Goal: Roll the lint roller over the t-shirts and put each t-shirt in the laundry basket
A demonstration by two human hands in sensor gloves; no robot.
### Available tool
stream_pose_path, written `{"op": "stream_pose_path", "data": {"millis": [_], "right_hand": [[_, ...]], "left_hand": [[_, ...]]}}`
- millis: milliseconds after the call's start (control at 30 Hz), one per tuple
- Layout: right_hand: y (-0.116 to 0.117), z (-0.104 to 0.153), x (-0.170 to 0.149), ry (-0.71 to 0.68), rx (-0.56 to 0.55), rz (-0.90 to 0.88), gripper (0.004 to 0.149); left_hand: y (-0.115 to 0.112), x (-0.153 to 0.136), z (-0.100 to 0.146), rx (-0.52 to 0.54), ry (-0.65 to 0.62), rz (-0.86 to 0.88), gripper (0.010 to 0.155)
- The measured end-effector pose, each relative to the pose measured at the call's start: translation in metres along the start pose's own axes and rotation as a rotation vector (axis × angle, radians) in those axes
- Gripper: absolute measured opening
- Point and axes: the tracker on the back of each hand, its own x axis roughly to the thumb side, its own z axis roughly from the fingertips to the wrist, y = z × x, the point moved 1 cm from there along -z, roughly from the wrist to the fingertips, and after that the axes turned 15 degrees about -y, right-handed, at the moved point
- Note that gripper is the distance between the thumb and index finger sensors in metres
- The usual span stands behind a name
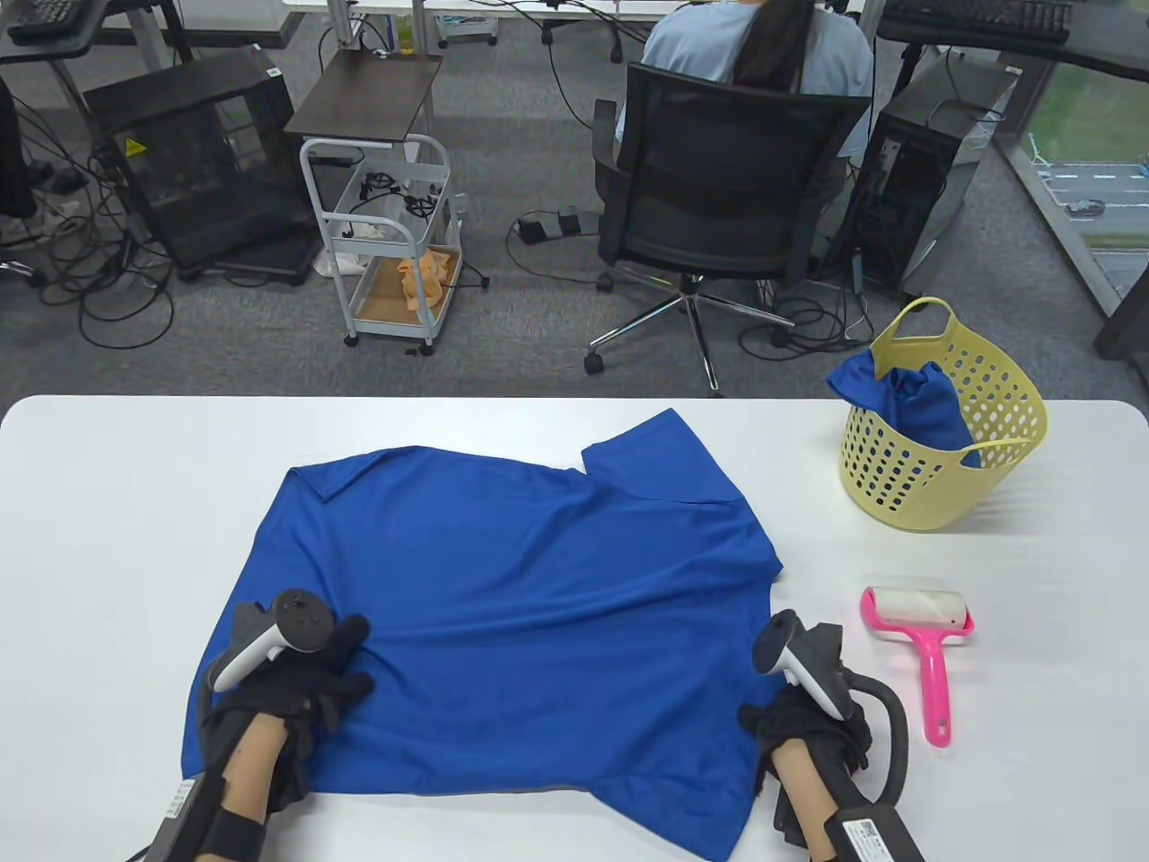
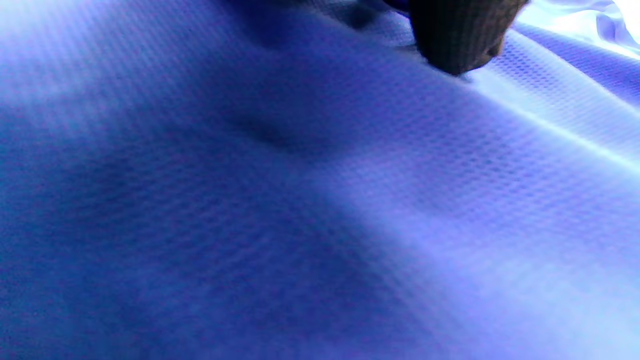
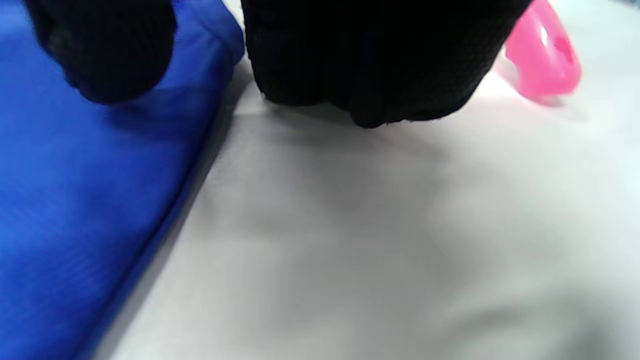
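The white table carries everything, and most of its near half is covered by the blue t-shirt, spread out but not smooth: long wrinkles run across the middle and the lower right corner hangs toward the table's near edge. The largest risk, as I judge it, is that the roller will bunch this thin, slippery-looking fabric instead of gliding over it, because the ridges give the sticky drum something to catch and drag. The yellow laundry basket stands at the far right of the table with another blue t-shirt already inside and partly draped over its rim; it sits near the table's far edge, so a careless toss or shove could tip it or slide it off. The left hand rests on the near left part of the spread shirt with fingers fairly straight, pressing flat and gripping nothing; if it lifts, the shirt loses its anchor and may travel with the roller. The right hand sits at the shirt's right edge, just beside the cloth on bare table; its fingers are hidden under the tracker, so I cannot tell whether they are curled. The pink lint roller lies untouched just right of that hand, handle pointing toward the person; a hasty reach could knock it away.
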Motion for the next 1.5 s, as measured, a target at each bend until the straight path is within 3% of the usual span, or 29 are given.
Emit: {"op": "stream_pose_path", "data": {"millis": [100,167,200,400,500,633,733,800,900,1033,1067,1200,1367,1400,1500], "right_hand": [[0.001,0.001,0.01,0.01,-0.05,0.037,0.06],[-0.001,-0.001,0.005,-0.036,-0.107,-0.053,0.041],[-0.002,-0.003,0.0,-0.07,-0.11,-0.12,0.039],[-0.032,0.032,-0.017,-0.438,-0.356,-0.674,0.039],[-0.058,0.056,-0.017,-0.482,-0.513,-0.729,0.04],[-0.075,0.061,-0.008,-0.678,-0.539,-0.917,0.041],[-0.087,0.065,-0.006,-0.751,-0.63,-0.955,0.041],[-0.097,0.069,-0.003,-0.8,-0.624,-0.951,0.041],[-0.109,0.076,-0.003,-0.738,-0.542,-0.947,0.041],[-0.104,0.066,-0.011,-0.523,-0.298,-1.056,0.041],[-0.101,0.062,-0.013,-0.487,-0.26,-1.016,0.041],[-0.059,0.027,-0.029,-0.219,-0.1,-0.559,0.044],[-0.025,0.005,-0.039,-0.065,0.022,-0.318,0.059],[-0.028,0.007,-0.041,-0.024,0.026,-0.256,0.063],[-0.047,0.02,-0.027,-0.066,-0.231,-0.167,0.069]], "left_hand": [[0.0,0.0,0.0,0.001,-0.002,0.001,0.073],[-0.001,0.0,0.0,0.001,-0.003,0.002,0.073],[-0.001,0.0,0.0,0.002,-0.004,0.002,0.073],[-0.001,0.0,0.0,-0.004,-0.006,0.001,0.072],[-0.003,0.001,0.0,-0.009,-0.002,-0.013,0.071],[-0.004,0.0,0.0,-0.007,-0.005,-0.014,0.071],[-0.004,0.0,0.0,-0.007,-0.007,-0.015,0.071],[-0.004,0.0,0.0,-0.007,-0.007,-0.017,0.07],[-0.005,0.0,0.001,-0.008,-0.007,-0.018,0.07],[-0.005,0.0,0.001,-0.01,-0.006,-0.017,0.071],[-0.005,0.0,0.001,-0.01,-0.006,-0.018,0.071],[-0.005,0.0,0.001,-0.011,-0.007,-0.014,0.071],[-0.005,0.0,0.001,-0.016,-0.005,-0.005,0.071],[-0.005,0.0,0.001,-0.016,-0.005,-0.004,0.071],[-0.005,0.0,0.001,-0.019,-0.003,-0.003,0.071]]}}
